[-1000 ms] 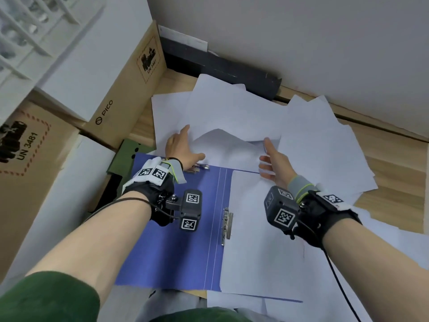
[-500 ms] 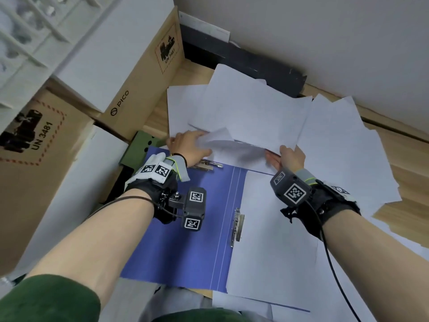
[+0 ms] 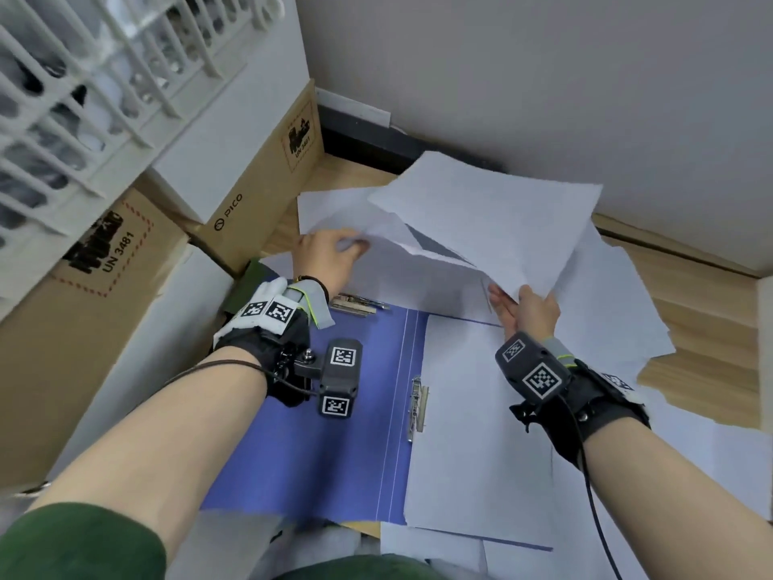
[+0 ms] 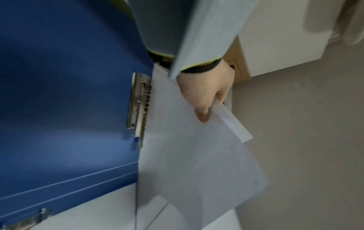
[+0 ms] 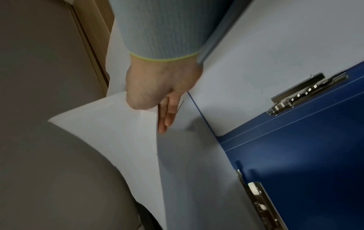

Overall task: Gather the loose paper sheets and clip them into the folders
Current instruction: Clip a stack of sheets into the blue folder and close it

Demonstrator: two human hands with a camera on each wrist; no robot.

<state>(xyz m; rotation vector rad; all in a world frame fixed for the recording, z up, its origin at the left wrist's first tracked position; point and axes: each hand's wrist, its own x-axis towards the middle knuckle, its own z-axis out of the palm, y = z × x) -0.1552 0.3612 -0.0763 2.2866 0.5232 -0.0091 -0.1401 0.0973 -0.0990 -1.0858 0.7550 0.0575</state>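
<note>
Nearest the person, an open blue plastic folder (image 3: 334, 433) is lying flat, with a silver metal spring clip (image 3: 417, 408) running along its spine and a white sheet (image 3: 472, 433) already resting on its right half. A second silver clip (image 3: 355, 304) is sitting at the folder's far edge, just beside the left wrist. Just beyond that edge, both hands are lifting a loose bundle of white paper sheets (image 3: 493, 219) off the scattered pile (image 3: 606, 299). The left hand (image 3: 324, 257) is pinching the bundle's left corner between thumb and curled fingers; the right hand (image 3: 529, 305) is gripping its near right corner, thumb on top. The bundle's long axis is running left to right, across the spine clip rather than along it, so I judge it needs turning and squaring before it comes down toward the person. Farther left, brown cardboard boxes (image 3: 259, 194) are crowding the desk; behind everything a grey wall (image 3: 543, 77) is closing off the far side.
</note>
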